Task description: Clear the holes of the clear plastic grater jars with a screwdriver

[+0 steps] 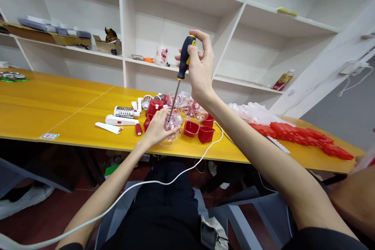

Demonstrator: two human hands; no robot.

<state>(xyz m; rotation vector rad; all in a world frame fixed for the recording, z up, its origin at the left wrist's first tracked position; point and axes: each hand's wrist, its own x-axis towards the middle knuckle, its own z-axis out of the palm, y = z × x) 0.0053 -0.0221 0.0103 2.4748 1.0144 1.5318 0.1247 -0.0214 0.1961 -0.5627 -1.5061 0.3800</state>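
My right hand (200,62) is closed round the dark blue and yellow handle of a screwdriver (183,58), held up above the table. Its long metal shaft slants down to a clear plastic part (174,121) near the table's front edge. Fingers of my left hand (159,128) grip that clear part from the left side, beside the screwdriver's tip. What the tip touches inside the part is too small to make out. Just right of it sit two red square cups (191,128). A red piece (154,106) stands behind my left hand.
Left of my hands lie a metal grater drum (124,112), a white handle with a red end (123,120) and a white strip (108,127). More clear parts (187,105) crowd behind. A white cable (202,159) crosses the front edge. Red bagged pieces (293,134) lie right.
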